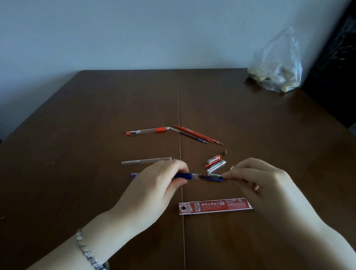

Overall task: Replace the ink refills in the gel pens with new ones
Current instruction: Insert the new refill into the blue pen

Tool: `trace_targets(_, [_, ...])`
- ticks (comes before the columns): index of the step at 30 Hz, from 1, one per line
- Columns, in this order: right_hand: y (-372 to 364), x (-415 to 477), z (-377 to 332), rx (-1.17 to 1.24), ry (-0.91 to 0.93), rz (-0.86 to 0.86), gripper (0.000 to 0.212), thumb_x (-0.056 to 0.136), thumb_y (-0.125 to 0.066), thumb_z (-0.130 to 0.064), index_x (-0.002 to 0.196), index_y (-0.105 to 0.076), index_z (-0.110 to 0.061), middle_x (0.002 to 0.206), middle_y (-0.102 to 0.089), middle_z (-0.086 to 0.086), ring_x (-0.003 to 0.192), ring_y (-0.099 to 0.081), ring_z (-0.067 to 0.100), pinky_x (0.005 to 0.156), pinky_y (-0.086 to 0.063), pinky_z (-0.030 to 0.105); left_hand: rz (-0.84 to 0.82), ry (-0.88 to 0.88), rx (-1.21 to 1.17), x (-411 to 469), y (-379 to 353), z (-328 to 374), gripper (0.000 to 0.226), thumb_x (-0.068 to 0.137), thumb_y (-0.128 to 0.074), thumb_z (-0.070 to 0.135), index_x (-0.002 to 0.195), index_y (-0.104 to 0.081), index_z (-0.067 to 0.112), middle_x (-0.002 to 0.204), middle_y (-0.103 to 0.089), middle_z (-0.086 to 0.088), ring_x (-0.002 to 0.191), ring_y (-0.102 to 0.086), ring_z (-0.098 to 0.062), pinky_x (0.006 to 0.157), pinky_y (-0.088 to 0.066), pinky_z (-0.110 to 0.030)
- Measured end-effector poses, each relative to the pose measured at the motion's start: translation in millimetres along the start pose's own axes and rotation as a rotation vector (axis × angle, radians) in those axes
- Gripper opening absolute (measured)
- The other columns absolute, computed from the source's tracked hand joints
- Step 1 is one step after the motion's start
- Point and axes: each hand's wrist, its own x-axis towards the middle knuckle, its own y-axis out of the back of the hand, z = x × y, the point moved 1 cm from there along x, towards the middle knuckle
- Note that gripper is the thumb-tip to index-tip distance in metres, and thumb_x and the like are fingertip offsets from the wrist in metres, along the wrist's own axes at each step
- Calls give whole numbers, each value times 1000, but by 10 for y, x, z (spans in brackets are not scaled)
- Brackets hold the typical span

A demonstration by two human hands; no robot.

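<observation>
The scene is dim, with soft, cool daylight. The dark brown wooden table carries a faint sheen at its far right. Wide-angle distortion bows the table edges. Detail is soft and slightly blurred throughout.

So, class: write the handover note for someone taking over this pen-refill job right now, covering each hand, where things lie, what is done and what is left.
Left hand grips the blue pen barrel. Right hand pinches the refill, partly inside the barrel; going in or out, unclear.
Orange pen lies at the back, its tip end bent aside; loose refills beside it. Clear barrel lies alone. Caps sit by the right hand; red packet in front.
Done: no pen looks fully reassembled.
Left: finish the blue pen, then the others.
</observation>
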Motion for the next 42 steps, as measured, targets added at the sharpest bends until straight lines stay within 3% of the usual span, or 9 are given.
trace_targets(5, [-89,46,-128,-185,238,120,21,73,-65,-20,94,-71,-21,88,-70,-9,80,-62,6,74,-46,20,-30,-136,88,10,-15,152,20,75,-58,16,95,-62,13,85,-72,-4,77,-67,-14,69,-54,-22])
trace_targets(8, [0,63,-91,-44,63,314,57,64,-73,-37,117,-55,-24,112,-55,-15,108,-49,3,102,-30,26,50,-27,-83,28,-27,172,17,85,-57,15,101,-62,15,93,-67,5,85,-62,-5,78,-50,-14])
trace_targets(10, [76,28,-33,296,-240,373,72,54,-80,-38,119,-49,-32,111,-56,-22,103,-51,-7,94,-38,10,99,55,-159,34,-22,160,19,84,-57,15,103,-60,18,93,-59,14,83,-58,2,76,-45,-4])
trace_targets(12, [28,-13,22,739,-467,313,66,45,-77,-42,107,-60,-28,86,-69,-14,81,-64,-1,73,-50,10,116,113,-194,34,-24,153,18,84,-57,15,102,-58,21,90,-55,19,80,-55,6,74,-41,2])
trace_targets(17, [-221,-27,-94,1189,-615,160,38,56,-70,-41,83,-71,-14,61,-65,-1,58,-59,7,54,-51,17,92,103,-180,17,-68,168,20,84,-58,15,104,-59,20,92,-54,19,79,-53,10,74,-37,5])
trace_targets(22, [-337,63,-267,1131,-609,175,10,66,-68,-24,63,-70,-15,53,-63,-5,45,-50,2,43,-41,11,86,54,-194,5,-62,194,19,84,-59,16,102,-59,21,93,-59,16,85,-59,3,77,-44,-1])
trace_targets(27, [-344,52,-286,1175,-592,100,34,57,-69,-26,89,-68,-14,61,-69,-5,52,-59,3,48,-46,12,107,55,-199,13,-39,172,18,84,-58,18,102,-58,22,93,-58,17,87,-60,-1,78,-47,-8])
trace_targets(33, [-321,42,-200,1153,-641,165,12,64,-67,-25,63,-70,-13,52,-65,0,47,-57,6,43,-45,15,91,-8,-165,27,-74,167,15,85,-58,24,100,-59,23,94,-64,13,86,-62,-7,75,-53,-13])
trace_targets(42, [-312,57,-216,1044,-599,152,13,73,-70,-10,62,-72,-4,51,-63,7,48,-51,8,44,-39,14,124,-237,50,97,-98,211,29,85,-45,33,92,-64,13,83,-72,0,73,-66,-9,58,-55,-18])
